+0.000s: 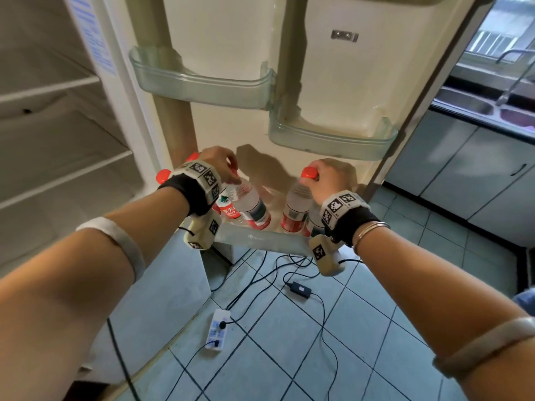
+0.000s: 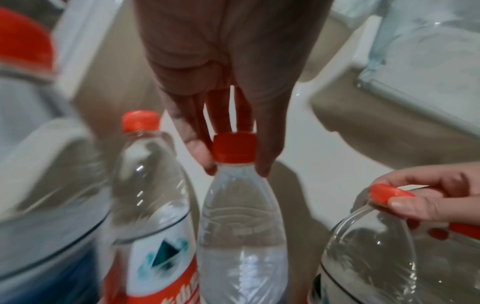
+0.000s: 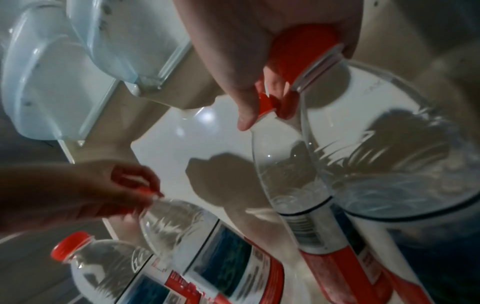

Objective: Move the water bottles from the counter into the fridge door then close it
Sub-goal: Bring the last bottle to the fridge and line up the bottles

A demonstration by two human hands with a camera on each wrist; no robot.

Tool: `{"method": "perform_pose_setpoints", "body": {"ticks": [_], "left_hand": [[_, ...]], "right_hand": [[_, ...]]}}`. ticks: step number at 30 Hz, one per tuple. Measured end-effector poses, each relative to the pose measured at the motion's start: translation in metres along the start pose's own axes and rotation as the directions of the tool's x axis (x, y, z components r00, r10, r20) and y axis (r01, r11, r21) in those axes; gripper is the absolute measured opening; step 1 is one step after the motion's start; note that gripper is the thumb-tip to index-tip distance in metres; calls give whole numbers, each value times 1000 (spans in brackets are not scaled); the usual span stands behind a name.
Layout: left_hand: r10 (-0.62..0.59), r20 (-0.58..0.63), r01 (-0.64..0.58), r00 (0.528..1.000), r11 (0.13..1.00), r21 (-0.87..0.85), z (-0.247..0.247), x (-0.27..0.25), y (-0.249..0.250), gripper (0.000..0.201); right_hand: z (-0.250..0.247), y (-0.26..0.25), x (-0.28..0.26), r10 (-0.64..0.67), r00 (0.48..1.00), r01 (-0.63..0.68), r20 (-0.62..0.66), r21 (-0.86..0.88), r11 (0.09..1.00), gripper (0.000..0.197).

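Head view: hands (image 1: 220, 166) (image 1: 327, 180) pinch bottle caps (image 1: 309, 172).

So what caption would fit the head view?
Both hands grip bottle caps, setting water bottles into the fridge door's bottom shelf.

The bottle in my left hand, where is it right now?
In the head view, the bottle stands in the bottom door shelf, left of centre. The left hand pinches its red cap, with another labelled bottle at its left.

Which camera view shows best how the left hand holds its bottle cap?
The left wrist view: left hand fingertips pinch the red cap clearly. Head view hides the cap behind the hand; right wrist view shows it small and blurred.
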State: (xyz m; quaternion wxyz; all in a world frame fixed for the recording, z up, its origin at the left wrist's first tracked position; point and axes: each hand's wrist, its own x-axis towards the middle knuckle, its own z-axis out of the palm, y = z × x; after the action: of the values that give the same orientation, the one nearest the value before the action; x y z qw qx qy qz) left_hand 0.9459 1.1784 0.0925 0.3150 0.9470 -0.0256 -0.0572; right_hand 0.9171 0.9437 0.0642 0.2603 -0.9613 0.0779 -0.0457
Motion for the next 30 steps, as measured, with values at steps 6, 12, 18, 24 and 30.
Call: {"method": "perform_pose_setpoints", "body": {"ticks": [6,12,18,24,30], "left_hand": [[159,18,-159,987,987,-22,13,2,38,38],[220,47,-217,974,974,-65,30,2,45,39],[247,101,-245,964,969,-37,32,7,57,37],[260,125,-254,957,965,-64,40,2,53,34],[250,170,-233,953,966,-116,35,-4,42,46]], "right_hand": [[-5,-5,-3,-3,997,1,81,33,999,27],[-12,-1,-10,-43,990,48,135,-36,998,25],[-17,-4,-20,-97,979,104,177,-29,994,33],[-22,-6,-23,-111,977,115,180,-12,993,40],[-21,-16,-22,-46,980,54,194,-36,998,29]]}}
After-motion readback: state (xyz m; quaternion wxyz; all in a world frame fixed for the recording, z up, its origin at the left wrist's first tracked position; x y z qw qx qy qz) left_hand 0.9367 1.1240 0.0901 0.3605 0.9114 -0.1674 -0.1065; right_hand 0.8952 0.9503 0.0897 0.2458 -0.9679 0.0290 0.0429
